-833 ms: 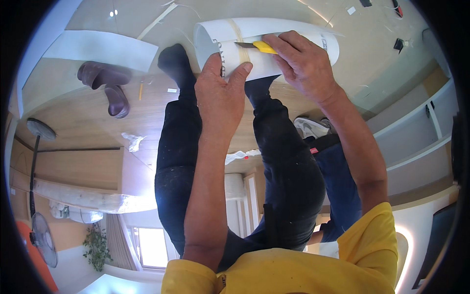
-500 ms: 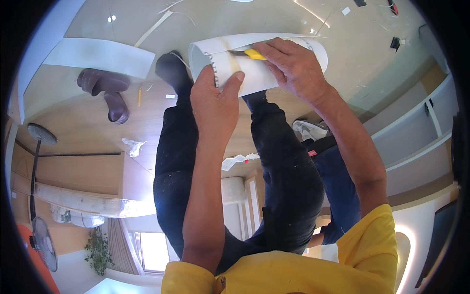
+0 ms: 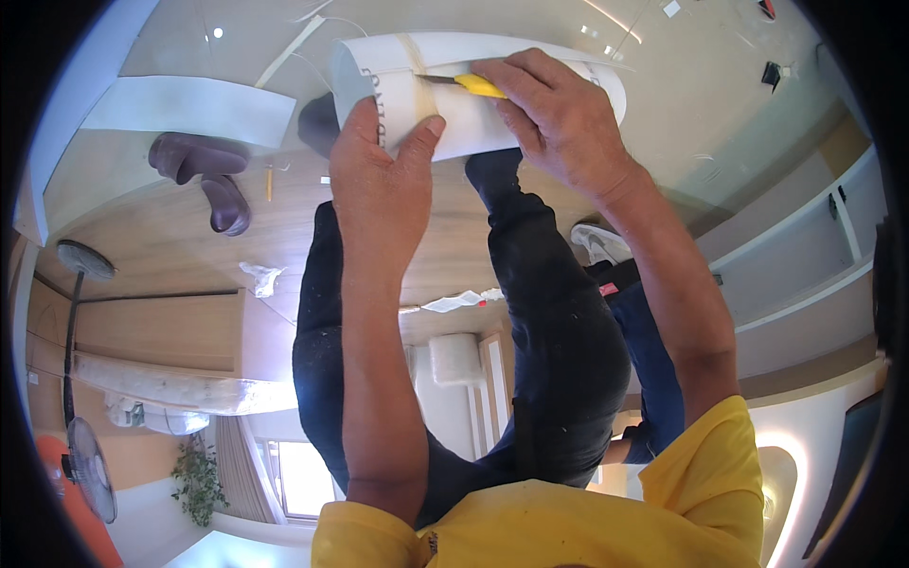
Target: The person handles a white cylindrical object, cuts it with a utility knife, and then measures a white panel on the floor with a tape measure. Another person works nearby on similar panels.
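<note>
A white sheet rolled into a wide tube lies crosswise in front of me above my feet, with a strip of tan tape round it near its left end. My left hand grips that left end, thumb on the outside. In my right hand is a yellow utility knife, its dark blade pointing left and touching or very near the roll beside the tape. Dark printing shows partly next to my left fingers.
Brown slippers and a flat white sheet lie on the floor at left. A standing fan is at the lower left. Another person's dark-clad leg and light shoe are close on my right, before white shelving.
Both hands have shifted a little up and to the left, carrying the roll and the knife along. More of the printing at the roll's left end shows. The grips look the same.
</note>
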The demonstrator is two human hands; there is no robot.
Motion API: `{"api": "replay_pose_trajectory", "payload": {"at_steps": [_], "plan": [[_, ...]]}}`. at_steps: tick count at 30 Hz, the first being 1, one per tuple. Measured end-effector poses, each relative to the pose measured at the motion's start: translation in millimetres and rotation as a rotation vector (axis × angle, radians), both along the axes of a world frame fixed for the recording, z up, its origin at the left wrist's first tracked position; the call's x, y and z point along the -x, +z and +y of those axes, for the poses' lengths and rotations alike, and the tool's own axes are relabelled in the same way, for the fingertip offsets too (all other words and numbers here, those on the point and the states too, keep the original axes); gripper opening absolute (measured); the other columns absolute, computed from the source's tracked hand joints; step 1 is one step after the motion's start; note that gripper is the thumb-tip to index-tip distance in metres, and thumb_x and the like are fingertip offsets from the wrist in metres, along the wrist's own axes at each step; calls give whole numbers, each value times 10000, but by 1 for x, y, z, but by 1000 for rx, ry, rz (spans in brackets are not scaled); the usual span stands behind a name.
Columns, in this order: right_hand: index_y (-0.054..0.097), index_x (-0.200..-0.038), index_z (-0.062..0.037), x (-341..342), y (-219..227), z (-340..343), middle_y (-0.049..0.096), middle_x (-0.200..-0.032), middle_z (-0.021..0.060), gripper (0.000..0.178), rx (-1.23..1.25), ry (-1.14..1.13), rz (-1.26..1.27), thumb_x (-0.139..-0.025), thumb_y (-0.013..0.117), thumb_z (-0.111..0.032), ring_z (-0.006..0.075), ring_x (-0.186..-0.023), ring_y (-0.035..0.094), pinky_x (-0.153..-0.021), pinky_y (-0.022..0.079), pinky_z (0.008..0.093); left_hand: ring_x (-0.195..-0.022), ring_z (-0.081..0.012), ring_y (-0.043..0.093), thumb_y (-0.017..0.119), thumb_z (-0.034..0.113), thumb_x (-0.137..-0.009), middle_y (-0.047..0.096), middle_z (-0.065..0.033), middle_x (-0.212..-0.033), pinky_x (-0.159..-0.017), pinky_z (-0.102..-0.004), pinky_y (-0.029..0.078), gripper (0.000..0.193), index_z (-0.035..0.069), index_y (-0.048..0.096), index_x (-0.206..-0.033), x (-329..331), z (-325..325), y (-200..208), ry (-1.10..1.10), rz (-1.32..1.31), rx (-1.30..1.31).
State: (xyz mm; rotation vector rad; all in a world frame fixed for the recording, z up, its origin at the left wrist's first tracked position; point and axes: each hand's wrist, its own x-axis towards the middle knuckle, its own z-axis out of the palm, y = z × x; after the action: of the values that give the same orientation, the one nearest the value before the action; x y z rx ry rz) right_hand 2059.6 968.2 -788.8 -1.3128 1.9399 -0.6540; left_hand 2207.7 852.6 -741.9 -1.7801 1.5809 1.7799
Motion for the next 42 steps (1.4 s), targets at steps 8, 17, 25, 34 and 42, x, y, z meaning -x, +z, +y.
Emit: {"api": "replay_pose_trajectory", "payload": {"at_steps": [8,17,25,34,42], "plan": [[654,-1097,-113,-11,2,0,623,-909,48,333,23,-28,70,-775,724,-66,233,-805,647,-674,540,327,-944,-264,673,696,62,-866,677,-212,-1023,-846,-349,507,536,-26,426,-1321,1,8,2,75,-18,83],[659,-1069,-103,-30,4,-3,628,-892,37,279,36,-83,167,-796,714,-89,207,-768,646,-657,541,314,-1030,-291,663,691,27,-869,630,-253,-1155,-861,-359,518,627,-33,355,-1394,-3,13,2,72,-2,121],[661,-1064,-103,-32,2,-9,609,-850,36,285,35,-58,182,-788,730,-113,201,-744,639,-643,535,310,-988,-186,643,690,9,-865,649,-188,-1126,-839,-290,516,625,-62,384,-1405,-12,20,-11,-34,28,327],[640,-1061,-81,-42,9,-17,569,-826,47,347,-27,-47,259,-721,707,-102,205,-707,611,-592,522,323,-1040,-321,666,749,69,-825,633,-268,-1175,-870,-369,528,629,-94,445,-1351,-14,22,-13,-11,-8,343],[616,-1064,-44,-47,15,-19,568,-853,66,381,-86,3,257,-693,688,-89,208,-701,604,-574,512,320,-1029,-309,664,743,58,-826,631,-259,-1173,-885,-351,520,574,-95,487,-1316,-12,19,-9,9,-63,314]]}}
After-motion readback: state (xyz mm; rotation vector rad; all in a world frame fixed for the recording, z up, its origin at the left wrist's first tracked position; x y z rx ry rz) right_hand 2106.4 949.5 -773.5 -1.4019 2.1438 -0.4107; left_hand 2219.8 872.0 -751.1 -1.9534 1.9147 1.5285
